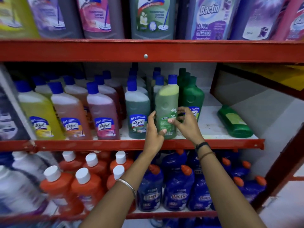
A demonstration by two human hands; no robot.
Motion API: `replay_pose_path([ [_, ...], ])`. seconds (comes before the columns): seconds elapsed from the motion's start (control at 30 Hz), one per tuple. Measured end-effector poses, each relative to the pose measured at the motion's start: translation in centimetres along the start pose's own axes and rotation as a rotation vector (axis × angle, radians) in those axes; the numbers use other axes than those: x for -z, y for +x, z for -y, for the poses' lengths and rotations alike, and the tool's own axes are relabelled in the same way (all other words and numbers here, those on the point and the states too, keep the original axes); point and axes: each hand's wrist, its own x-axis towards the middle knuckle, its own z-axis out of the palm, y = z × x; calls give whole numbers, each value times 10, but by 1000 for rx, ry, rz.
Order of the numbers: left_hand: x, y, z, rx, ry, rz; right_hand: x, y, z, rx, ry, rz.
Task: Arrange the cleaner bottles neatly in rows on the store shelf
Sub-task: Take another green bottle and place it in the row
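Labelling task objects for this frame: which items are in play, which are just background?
In play:
- light-green Bactin floor cleaner bottle, blue cap, held by left hand and right hand
- dark green bottle lying on its side
- red metal middle shelf

Background:
- orange white-capped bottles
- blue Bactin bottles

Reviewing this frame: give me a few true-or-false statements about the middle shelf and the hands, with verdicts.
1. Both hands hold one green bottle. True: left hand and right hand grip its lower half.
2. That bottle has a white cap. False: its cap is blue.
3. A dark green bottle lies on its side at the right of the middle shelf. True.
4. The held bottle is lying flat. False: it is roughly upright at the shelf's front edge.
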Motion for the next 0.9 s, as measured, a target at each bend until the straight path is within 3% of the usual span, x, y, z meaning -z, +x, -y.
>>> replay_pose_path([
  [0.4, -5, -4, 19, -11, 84, 30, -24, -18, -31, -5, 80, -191],
  [0.63, -16, -33, 3, 27, 108, 3, -15, -22, -28, -33, 262, -127],
  [0.8, -17, -36, 0, 44, 126, 13, -13, -18, -25, -32, 288, 20],
  [0.9, -19, -39, -1, -9, 153, 63, -15, -9, -31, -21, 232, 13],
])
